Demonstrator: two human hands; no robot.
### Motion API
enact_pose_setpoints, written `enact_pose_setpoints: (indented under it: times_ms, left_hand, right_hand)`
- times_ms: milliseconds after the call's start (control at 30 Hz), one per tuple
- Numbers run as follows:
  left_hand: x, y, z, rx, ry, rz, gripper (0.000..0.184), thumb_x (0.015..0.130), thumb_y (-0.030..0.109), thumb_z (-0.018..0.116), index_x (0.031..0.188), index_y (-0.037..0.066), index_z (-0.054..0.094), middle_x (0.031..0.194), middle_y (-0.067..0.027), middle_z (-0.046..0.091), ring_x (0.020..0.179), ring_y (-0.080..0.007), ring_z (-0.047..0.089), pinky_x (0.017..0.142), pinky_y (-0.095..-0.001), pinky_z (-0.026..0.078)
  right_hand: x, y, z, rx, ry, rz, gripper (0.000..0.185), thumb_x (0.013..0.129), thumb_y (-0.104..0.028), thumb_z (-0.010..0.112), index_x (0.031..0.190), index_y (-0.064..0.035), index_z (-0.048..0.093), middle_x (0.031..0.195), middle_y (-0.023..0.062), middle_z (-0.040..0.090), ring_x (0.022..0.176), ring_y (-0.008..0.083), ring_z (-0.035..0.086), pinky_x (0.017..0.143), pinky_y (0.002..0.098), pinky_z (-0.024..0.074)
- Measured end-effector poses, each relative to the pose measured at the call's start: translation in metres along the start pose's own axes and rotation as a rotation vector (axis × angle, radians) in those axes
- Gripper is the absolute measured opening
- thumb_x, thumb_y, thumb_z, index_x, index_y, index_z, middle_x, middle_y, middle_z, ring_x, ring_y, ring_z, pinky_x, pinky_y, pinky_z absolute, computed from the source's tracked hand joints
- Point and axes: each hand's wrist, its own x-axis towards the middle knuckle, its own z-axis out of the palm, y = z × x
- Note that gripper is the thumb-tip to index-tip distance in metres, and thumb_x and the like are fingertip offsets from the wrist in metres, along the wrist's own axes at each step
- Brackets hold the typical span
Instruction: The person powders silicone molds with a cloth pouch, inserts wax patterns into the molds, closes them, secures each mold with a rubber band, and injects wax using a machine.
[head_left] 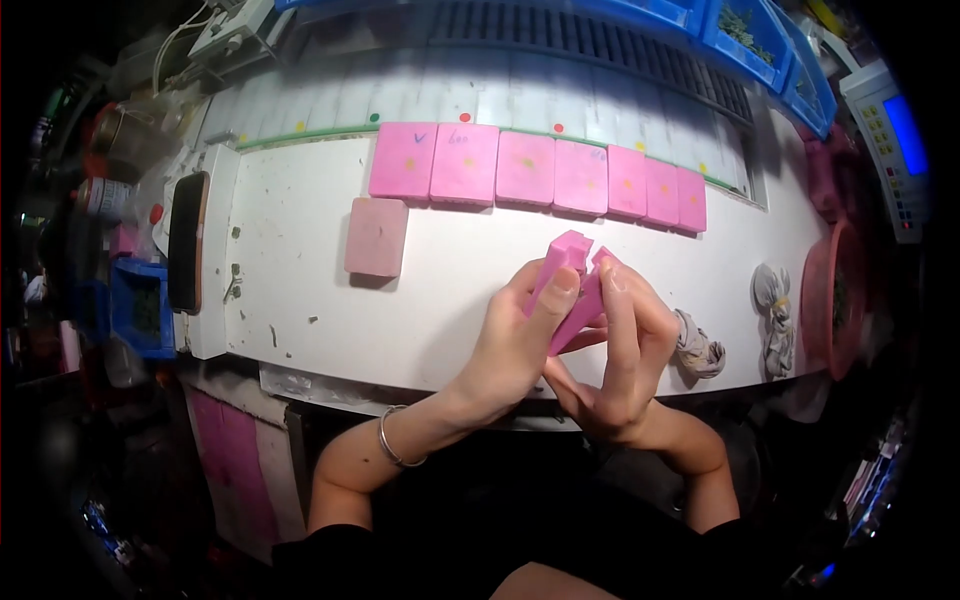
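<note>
My left hand and my right hand are together above the white table, near its front edge. Between them is a bright pink block, tilted, with a gap at its top end. The left thumb presses on its near face, and the right fingertips pinch its upper right part. Fingers cover much of the block, so whether it is one piece or two is unclear. Beyond the hands stands a row of pink blocks with yellowish spots, some with handwriting. A duller pink block lies left of my hands.
A phone lies on the left ledge. Two grey cloth bundles and a pink basin are at the right. Blue bins line the back, and a device with a blue screen stands far right.
</note>
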Motion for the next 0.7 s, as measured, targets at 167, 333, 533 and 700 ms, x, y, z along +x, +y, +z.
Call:
enact_pose_setpoints:
  times_ms: [167,333,533,700]
  left_hand:
    - [0.008,-0.002,-0.006,0.014,0.112,-0.014,0.062,0.092,0.050,0.042,0.118,-0.005,0.044,0.106,-0.0132,0.055,0.092,-0.0194,0.059,0.079,-0.0320,0.052]
    - [0.014,0.004,0.004,-0.100,0.273,0.007,0.063,0.090,0.056,0.038,0.117,-0.001,0.044,0.112,-0.0143,0.052,0.090,-0.0249,0.059,0.078,-0.0367,0.054]
    - [0.021,0.012,0.007,-0.208,0.337,0.113,0.061,0.090,0.052,0.039,0.112,-0.004,0.047,0.104,-0.0161,0.054,0.080,-0.0217,0.061,0.064,-0.0340,0.056]
    - [0.028,0.009,-0.002,-0.085,0.273,0.224,0.054,0.092,0.050,0.038,0.104,-0.001,0.047,0.088,-0.0122,0.058,0.065,-0.0150,0.059,0.050,-0.0257,0.049]
  right_hand:
    - [-0.004,-0.006,-0.015,-0.064,0.018,-0.049,0.040,0.067,-0.005,0.076,0.102,0.0091,0.061,0.102,0.0177,0.051,0.088,0.0286,0.055,0.071,0.0330,0.0504]
    - [-0.005,-0.006,-0.019,0.204,-0.121,-0.123,0.030,0.067,0.005,0.068,0.096,0.0120,0.062,0.094,0.0197,0.053,0.076,0.0316,0.061,0.067,0.0322,0.0533]
    - [-0.017,-0.017,-0.005,0.036,-0.031,-0.305,0.025,0.065,0.001,0.064,0.088,0.0061,0.068,0.095,0.0149,0.058,0.080,0.0255,0.064,0.058,0.0251,0.0497]
    - [-0.008,-0.016,-0.011,0.112,-0.073,-0.158,0.026,0.066,0.004,0.064,0.091,0.0015,0.069,0.088,0.0118,0.060,0.076,0.0223,0.064,0.054,0.0240,0.0472]
